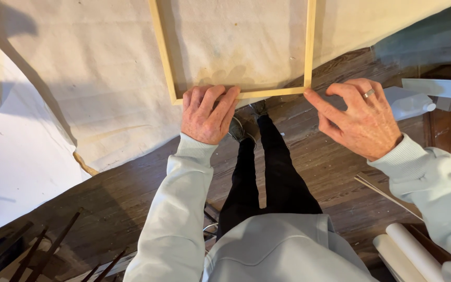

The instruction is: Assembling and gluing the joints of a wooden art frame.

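Pale wood frame on cream canvas, both hands at its near rail.

The thin rectangular frame of pale wood lies flat on the cream canvas sheet that covers the surface, its long side rails running away from you and its near rail lying crosswise directly under your hands. Your left hand rests palm-down on the near rail close to the left corner, fingers together and pressed flat, gripping nothing. Your right hand hangs just outside the right corner, half open, forefinger extended so that its tip touches or nearly touches that corner; it holds nothing. The left hand is the nearer to the frame. White paper rolls lie on the dark wooden floor at your right.
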